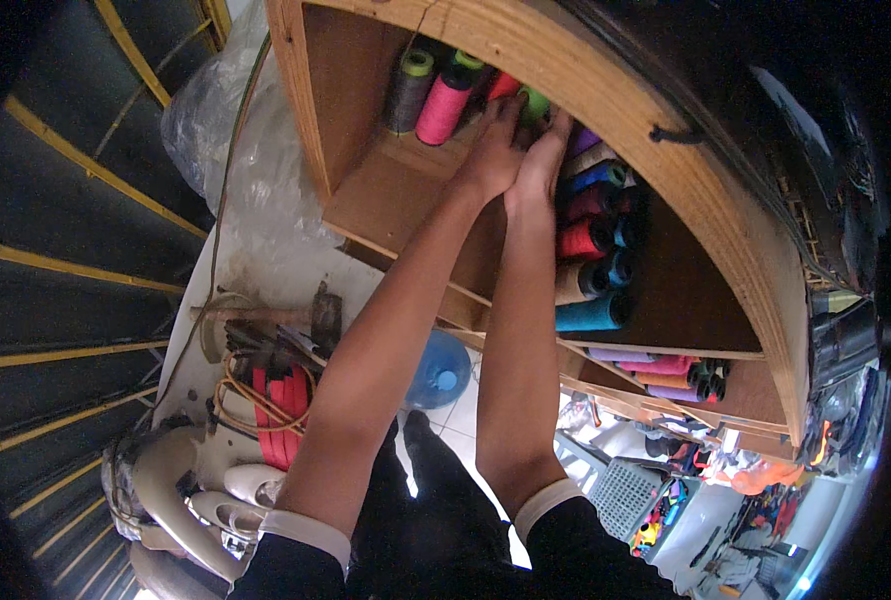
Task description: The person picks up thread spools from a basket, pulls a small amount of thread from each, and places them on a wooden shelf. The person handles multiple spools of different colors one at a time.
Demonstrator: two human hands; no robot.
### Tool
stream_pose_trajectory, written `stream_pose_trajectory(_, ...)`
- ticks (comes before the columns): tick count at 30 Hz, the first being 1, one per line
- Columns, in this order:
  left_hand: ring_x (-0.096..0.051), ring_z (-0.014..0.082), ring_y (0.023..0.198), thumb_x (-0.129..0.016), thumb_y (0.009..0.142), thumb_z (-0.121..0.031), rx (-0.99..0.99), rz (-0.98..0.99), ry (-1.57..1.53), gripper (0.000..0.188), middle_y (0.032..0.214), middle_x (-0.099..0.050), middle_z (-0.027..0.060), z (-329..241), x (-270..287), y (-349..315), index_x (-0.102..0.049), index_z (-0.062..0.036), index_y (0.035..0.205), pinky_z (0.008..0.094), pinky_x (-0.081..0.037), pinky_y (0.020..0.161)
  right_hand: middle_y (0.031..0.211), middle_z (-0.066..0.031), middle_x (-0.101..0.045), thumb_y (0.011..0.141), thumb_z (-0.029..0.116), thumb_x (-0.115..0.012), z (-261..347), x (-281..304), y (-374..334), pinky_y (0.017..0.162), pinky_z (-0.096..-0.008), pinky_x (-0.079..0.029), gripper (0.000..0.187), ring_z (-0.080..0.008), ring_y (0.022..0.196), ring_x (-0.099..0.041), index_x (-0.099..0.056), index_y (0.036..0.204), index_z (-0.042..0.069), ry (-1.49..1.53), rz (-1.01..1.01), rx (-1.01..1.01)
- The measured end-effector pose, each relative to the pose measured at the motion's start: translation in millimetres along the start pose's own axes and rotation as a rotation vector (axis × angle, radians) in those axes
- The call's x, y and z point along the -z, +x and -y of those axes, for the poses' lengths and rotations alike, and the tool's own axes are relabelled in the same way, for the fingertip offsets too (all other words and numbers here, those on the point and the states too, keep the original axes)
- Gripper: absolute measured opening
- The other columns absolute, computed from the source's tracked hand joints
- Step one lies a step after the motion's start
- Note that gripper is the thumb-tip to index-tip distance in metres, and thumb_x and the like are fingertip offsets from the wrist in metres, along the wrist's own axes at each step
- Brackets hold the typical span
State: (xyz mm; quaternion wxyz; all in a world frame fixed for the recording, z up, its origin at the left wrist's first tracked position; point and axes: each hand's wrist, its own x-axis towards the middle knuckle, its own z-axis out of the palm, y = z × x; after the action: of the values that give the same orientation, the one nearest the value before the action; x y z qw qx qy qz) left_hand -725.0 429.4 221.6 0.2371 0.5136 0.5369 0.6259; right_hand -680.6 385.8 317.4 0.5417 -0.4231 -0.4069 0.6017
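Observation:
Both my arms reach up into a wooden shelf [396, 190] that holds spools of thread. My left hand [498, 150] and my right hand [543, 158] are close together, closed around a green thread spool [536, 103]; part of it and some fingertips are hidden. Left of my hands stand a dark grey spool [409, 95] with a lime top and a pink spool [445, 106]. A red spool [504, 86] shows just behind my left fingers. On the right, beside my right wrist, lie several spools, among them a red one [581, 240] and a teal one [591, 313].
A wooden divider separates the compartments; a lower one holds purple, pink and orange spools [666, 372]. A sewing machine [181, 490] and red straps [284, 410] lie at the lower left. A blue water jug [438, 372] stands on the floor, and a grey basket [626, 498] at the lower right.

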Motion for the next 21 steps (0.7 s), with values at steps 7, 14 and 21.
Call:
stream_pose_trajectory(7,-0.036,0.0410,0.129,-0.058,0.081,-0.014,0.141,0.014,0.019,0.058,0.140,-0.031,0.0283,-26,11,-8,-0.040,-0.0022,0.136,0.0413,-0.032,0.107,0.119,-0.0090,-0.052,0.096,0.047,-0.037,-3,1,4,0.099,-0.0356,-0.036,0.053,-0.0242,0.111,-0.049,-0.047,0.129,0.006,0.022,-0.053,-0.043)
stream_pose_trajectory(14,-0.044,0.0388,0.123,-0.065,0.078,-0.017,0.086,0.000,0.053,0.056,0.131,-0.044,0.0263,-23,13,-6,-0.047,0.0002,0.128,0.0407,-0.036,0.103,0.111,-0.0076,-0.054,0.095,0.045,-0.040,-6,-4,0,0.095,-0.0352,-0.038,0.048,-0.0226,0.105,-0.051,-0.052,0.120,0.005,0.036,-0.081,-0.051)
stream_pose_trajectory(21,-0.047,0.0373,0.119,-0.065,0.074,-0.014,0.079,-0.012,0.121,0.056,0.124,-0.049,0.0253,-20,20,-1,-0.049,0.0008,0.126,0.0397,-0.037,0.102,0.117,-0.0087,-0.053,0.095,0.040,-0.041,-17,-3,2,0.096,-0.0360,-0.037,0.046,-0.0235,0.109,-0.050,-0.051,0.122,0.004,-0.053,-0.119,0.017)
